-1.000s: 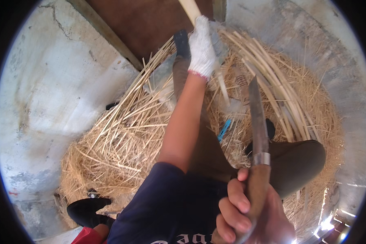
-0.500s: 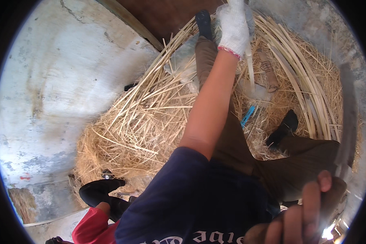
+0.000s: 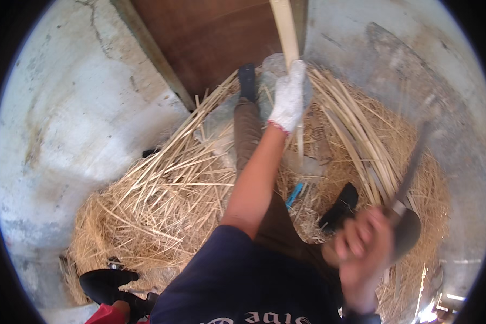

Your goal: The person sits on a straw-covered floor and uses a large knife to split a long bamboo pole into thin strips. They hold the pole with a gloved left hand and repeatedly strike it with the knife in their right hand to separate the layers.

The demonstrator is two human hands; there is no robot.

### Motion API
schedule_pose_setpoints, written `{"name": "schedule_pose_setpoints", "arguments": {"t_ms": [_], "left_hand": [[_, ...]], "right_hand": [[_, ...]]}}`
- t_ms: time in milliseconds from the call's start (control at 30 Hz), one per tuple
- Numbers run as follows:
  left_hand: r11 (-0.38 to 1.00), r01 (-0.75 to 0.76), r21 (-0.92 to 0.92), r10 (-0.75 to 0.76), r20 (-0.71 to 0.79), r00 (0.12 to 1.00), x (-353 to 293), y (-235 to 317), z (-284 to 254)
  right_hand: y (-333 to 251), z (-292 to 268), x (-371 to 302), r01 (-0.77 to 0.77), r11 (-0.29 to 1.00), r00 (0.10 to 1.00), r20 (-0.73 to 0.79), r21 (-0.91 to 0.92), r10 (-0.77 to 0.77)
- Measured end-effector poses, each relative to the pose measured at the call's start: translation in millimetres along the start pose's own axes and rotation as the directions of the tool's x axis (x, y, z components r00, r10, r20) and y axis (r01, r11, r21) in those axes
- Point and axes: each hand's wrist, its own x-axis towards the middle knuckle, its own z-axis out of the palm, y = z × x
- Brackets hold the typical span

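Observation:
My left hand (image 3: 289, 97), in a white knitted glove with a red cuff edge, is closed around a pale flat bamboo strip (image 3: 284, 27). The strip stands up past the glove toward the top of the view, and a thin length shows below the hand. On the right, my bare right hand (image 3: 363, 243) is wrapped round the handle of a long-bladed knife. Its grey knife blade (image 3: 412, 167) points up and away, slightly blurred, apart from the strip. Both the hand and the knife are over my bent right leg.
Split bamboo strips (image 3: 356, 124) lie bundled at the right, with more loose strips (image 3: 183, 146) at the left. Shavings (image 3: 146, 216) cover the floor. A blue tool (image 3: 294, 195) and a brown wooden piece (image 3: 321, 141) lie between my legs. Another person's dark shoe (image 3: 105, 283) shows lower left.
The view has shifted, showing more of the door. The knife and my right hand have moved up and inward from the lower right. My left hand still grips the strip.

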Motion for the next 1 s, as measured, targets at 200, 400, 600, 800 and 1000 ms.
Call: {"name": "schedule_pose_setpoints", "arguments": {"t_ms": [200,400,600,800,1000], "left_hand": [[0.998,0.002,0.068,-0.007,0.063,0.998,-27,9,9],[1.000,-0.013,-0.024,0.017,0.149,0.989,-21,41,11],[0.993,-0.105,0.052,0.101,0.079,0.992,-26,56,31],[0.990,0.020,-0.139,0.021,0.289,0.957,-13,35,39],[0.986,0.029,-0.163,0.028,0.338,0.941,-10,24,41]], "right_hand": [[50,-70,87,-0.271,0.928,0.962,-0.071,-0.256,0.262],[88,-90,79,-0.424,0.855,0.902,-0.056,-0.298,0.428],[94,-87,70,-0.300,0.902,0.948,0.010,-0.311,0.319],[101,-90,70,-0.388,0.885,0.906,0.067,-0.257,0.417],[91,-94,71,-0.354,0.884,0.926,0.016,-0.305,0.376]]}}
